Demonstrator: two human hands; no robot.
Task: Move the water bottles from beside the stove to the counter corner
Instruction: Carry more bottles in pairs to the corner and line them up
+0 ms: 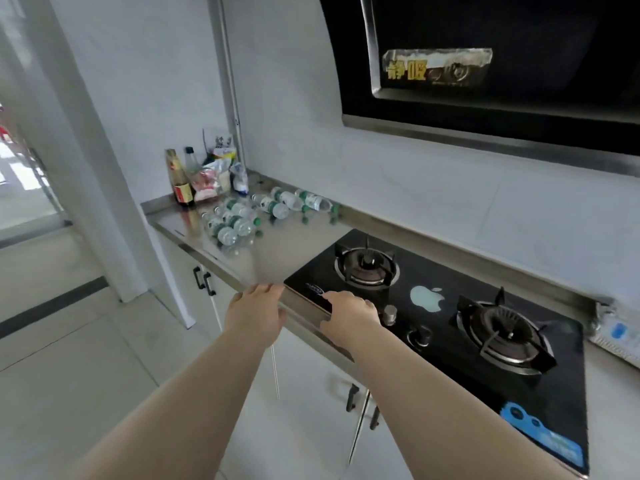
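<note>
Water bottles [239, 221] with green labels lie on their sides on the steel counter [277, 252], in two loose groups left of the gas stove [433, 308] and short of the corner, where sauce bottles [180, 180] and food packets [214, 176] stand. The left hand [254, 315] reaches the counter's front edge, fingers straight and close together, empty. The right hand [349, 315] rests over the stove's front left corner, fingers together, holding nothing.

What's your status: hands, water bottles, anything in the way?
Left hand and right hand open, empty, at counter edge. Water bottles lying scattered left of stove. Loose green caps among them.
</note>
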